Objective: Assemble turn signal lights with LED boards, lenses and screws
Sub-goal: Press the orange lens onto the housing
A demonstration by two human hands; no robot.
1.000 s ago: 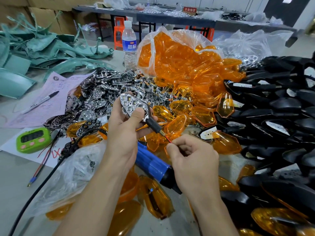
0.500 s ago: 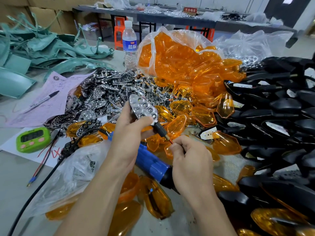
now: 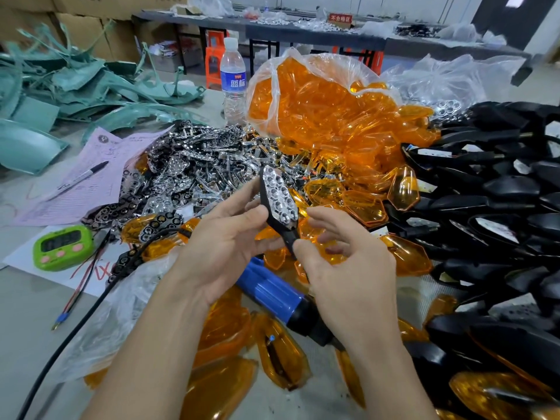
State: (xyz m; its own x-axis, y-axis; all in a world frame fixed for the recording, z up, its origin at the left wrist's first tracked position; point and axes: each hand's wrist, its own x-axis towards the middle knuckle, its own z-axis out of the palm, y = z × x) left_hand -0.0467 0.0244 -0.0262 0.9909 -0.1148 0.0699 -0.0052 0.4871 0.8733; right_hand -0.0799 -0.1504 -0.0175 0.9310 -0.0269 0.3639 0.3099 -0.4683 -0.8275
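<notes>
My left hand (image 3: 224,247) grips a black turn signal housing (image 3: 269,207) with a chrome reflector (image 3: 278,195) seated in it, thumb on its edge and the reflector facing right. At the tip of the housing's stem is my right hand (image 3: 348,268), fingers loosely spread and thumb beside the stem; it holds nothing that I can see. A clear bag of orange lenses (image 3: 318,110) lies behind, and loose orange lenses (image 3: 360,204) are spread under my hands. Chrome reflectors (image 3: 194,168) are heaped on the left and black housings (image 3: 500,192) on the right.
A blue electric screwdriver (image 3: 272,292) lies under my hands, its black cable (image 3: 75,322) running to the lower left. A green timer (image 3: 62,247), pink paper with a pen (image 3: 81,177), a water bottle (image 3: 233,83) and teal plastic parts (image 3: 60,86) fill the left side.
My left hand has turned the housing so it stands more upright with the reflector facing right. My right hand has let go of the wire at the stem and opened its fingers.
</notes>
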